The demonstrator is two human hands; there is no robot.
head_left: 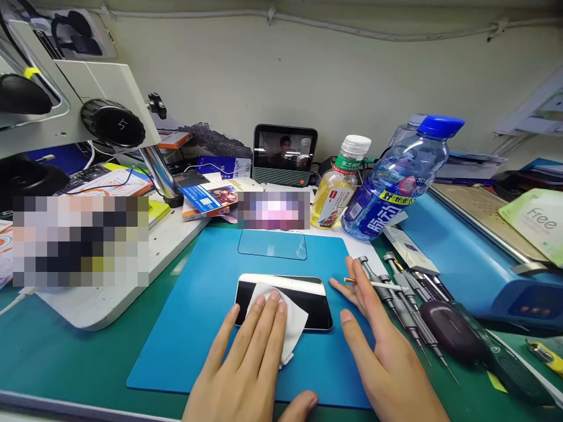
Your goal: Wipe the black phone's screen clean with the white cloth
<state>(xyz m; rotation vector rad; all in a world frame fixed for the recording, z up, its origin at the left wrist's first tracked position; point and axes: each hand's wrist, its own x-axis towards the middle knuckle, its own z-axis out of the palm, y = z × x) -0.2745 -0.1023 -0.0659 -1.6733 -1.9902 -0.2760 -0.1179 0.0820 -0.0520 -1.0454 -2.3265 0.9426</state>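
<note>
The left hand (240,369) is resting palm down with its fingers straight, grasping nothing and pressing a white wipe (297,319) onto the black screen of a phone (319,313). The phone is lying flat and sideways on the blue mat (189,328), nearer the mat's right edge than its left. The right hand (387,360) is hovering or resting, I cannot tell which, over the mat's right edge, holding a slim white stick (389,286) between two fingers, its thumb standing apart. A clear glass sheet (272,245) is lying along the mat's far edge, and screwdrivers (407,310) are lying on the bench (79,366) beyond the right edge
</note>
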